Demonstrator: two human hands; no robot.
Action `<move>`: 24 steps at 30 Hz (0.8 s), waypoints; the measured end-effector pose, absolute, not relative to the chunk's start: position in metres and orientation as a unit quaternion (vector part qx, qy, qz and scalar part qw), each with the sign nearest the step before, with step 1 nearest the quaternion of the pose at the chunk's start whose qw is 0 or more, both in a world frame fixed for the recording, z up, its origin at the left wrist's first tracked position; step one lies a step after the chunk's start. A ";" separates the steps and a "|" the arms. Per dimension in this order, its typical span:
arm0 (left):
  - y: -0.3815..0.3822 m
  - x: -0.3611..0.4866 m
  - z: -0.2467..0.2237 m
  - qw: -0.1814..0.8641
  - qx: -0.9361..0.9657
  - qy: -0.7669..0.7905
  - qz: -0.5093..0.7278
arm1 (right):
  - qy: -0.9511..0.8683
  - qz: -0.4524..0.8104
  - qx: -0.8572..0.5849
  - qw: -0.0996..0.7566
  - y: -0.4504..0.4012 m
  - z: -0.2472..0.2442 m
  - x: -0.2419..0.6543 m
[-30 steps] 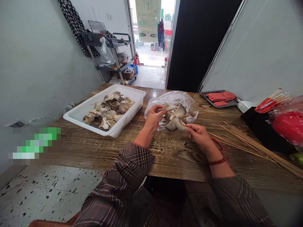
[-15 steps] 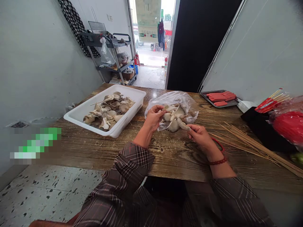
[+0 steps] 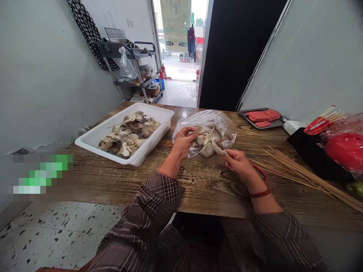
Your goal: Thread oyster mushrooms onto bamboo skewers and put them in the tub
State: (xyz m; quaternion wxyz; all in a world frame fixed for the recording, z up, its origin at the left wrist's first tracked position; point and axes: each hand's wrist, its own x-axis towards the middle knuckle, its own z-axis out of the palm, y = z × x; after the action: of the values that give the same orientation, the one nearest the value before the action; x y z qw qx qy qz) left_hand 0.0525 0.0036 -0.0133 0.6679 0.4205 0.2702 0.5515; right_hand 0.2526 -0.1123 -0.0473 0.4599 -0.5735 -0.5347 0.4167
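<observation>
A cluster of grey oyster mushrooms (image 3: 208, 149) is held up between my two hands, over the near side of a clear plastic bag (image 3: 225, 120). My left hand (image 3: 185, 140) is closed, pinching the cluster's left side between thumb and fingers. On the other side, my right hand (image 3: 237, 162) is closed on a mushroom at the cluster's lower right edge. More mushrooms seem to lie in the bag behind, partly hidden by the cluster. To the left stands a white plastic tub (image 3: 141, 156) with many loose oyster mushrooms (image 3: 132, 136) and a thin skewer on top.
Long bamboo skewers (image 3: 300, 170) lie across the wooden table (image 3: 119, 183) on the right. Farther back is a dark tray (image 3: 265, 126) with pink-red food sticks. A black box (image 3: 320, 156) and a red plastic-wrapped bundle (image 3: 344, 151) stand at the right edge.
The view has shifted slightly. Both hands keep their grip on the mushroom cluster, and the mushroom by my right hand is tilted a little further downward.
</observation>
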 end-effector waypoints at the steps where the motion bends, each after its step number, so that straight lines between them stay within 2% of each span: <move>1: 0.004 0.052 -0.014 0.662 0.429 0.273 0.550 | -0.538 0.411 -0.576 0.457 -0.112 -0.047 0.253; 13: 0.006 0.049 -0.015 0.651 0.479 0.274 0.521 | -0.533 0.408 -0.580 0.462 -0.114 -0.042 0.247; 24: 0.002 0.055 -0.017 0.686 0.430 0.283 0.515 | -0.534 0.393 -0.595 0.454 -0.113 -0.042 0.242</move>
State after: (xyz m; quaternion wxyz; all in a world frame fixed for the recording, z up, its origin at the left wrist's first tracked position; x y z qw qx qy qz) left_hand 0.0548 0.0019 -0.0168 0.6856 0.4305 0.2826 0.5145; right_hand 0.2419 -0.1131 -0.0417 0.4545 -0.5952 -0.5340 0.3925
